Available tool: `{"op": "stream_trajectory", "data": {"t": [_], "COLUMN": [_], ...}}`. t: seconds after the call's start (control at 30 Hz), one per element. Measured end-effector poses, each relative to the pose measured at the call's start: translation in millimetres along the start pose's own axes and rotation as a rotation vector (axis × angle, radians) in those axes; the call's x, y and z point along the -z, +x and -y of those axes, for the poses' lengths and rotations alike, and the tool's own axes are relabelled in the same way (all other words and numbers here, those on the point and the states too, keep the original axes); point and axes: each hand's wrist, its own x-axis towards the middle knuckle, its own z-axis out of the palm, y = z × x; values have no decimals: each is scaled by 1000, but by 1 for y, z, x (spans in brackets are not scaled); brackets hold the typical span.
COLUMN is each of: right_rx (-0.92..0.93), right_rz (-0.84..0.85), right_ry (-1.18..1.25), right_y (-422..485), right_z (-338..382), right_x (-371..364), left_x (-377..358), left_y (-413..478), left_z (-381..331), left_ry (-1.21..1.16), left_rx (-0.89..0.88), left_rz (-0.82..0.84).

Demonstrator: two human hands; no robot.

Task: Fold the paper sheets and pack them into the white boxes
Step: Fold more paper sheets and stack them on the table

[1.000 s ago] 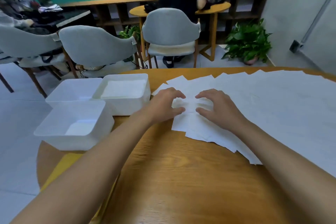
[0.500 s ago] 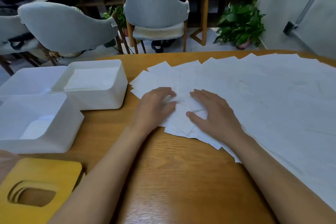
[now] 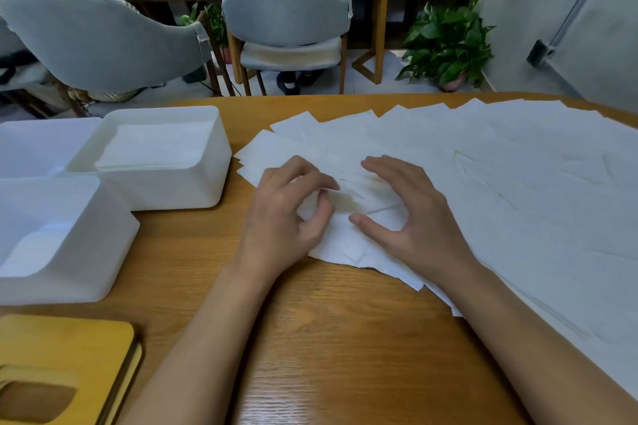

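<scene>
Sitting at left: white boxes (image 3: 179, 190), one holding folded paper (image 3: 155, 148). Pinching an edge among the paper sheets (image 3: 518, 183): left hand (image 3: 286, 214), fingers curled. Resting released just beside, fingers spread: right hand (image 3: 411, 217). Fanning rightward across the table (image 3: 328, 338): remaining sheets.

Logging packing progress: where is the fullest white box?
Head view, on the wooden table's left: the white plastic box sits just left of the fanned white paper sheets.

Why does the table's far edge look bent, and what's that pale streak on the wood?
Head view: the wide-angle lens curves the table edge. Same view: the streak near the bottom is glare from a light. The paper sheets look washed out, their edges faint.
</scene>
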Motion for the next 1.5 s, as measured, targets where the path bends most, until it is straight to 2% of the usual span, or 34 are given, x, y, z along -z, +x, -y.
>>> {"op": "stream_trajectory", "data": {"t": [0.07,0.17,0.3,0.43,0.5,0.57,0.63,0.7,0.77,0.87,0.97,1.1,1.4,1.5], "right_rx": [68,-77,-341,-489,-484,-399,-302,-219,-187,-304,-403,-455,-414,-394], "right_rz": [-72,-160,-189,-200,-130,-47,0,32,52,-38,-215,-278,-288,-305], "right_ry": [57,253,596,824,862,770,775,781,661,590,455,433,406,383], "right_y": [-3,-5,-2,-6,-10,-14,-15,-14,-13,-13,-8,-7,-5,-5], "right_z": [4,11,12,13,14,15,13,12,12,5,-10,-18,-20,-22], "right_x": [-1,0,15,31,35,40,44,46,44,38,42,44,38,38], "left_x": [-3,-5,-1,6,8,8,6,1,-5,-13,-23,-37,-52,-46], "left_y": [0,1,2,8,10,10,10,8,7,4,-1,-4,1,-1], "left_z": [-18,-32,-28,-20,-23,-28,-28,-23,-23,-23,-12,-2,-5,-3], "left_ry": [-81,-188,-299,-618,-729,-762,-751,-691,-656,-610,-277,-83,59,-23], "left_rx": [-42,18,293,542,591,611,618,607,574,504,340,189,-27,-12], "left_rz": [57,68,66,28,40,32,18,2,-10,-12,136,320,231,192]}}
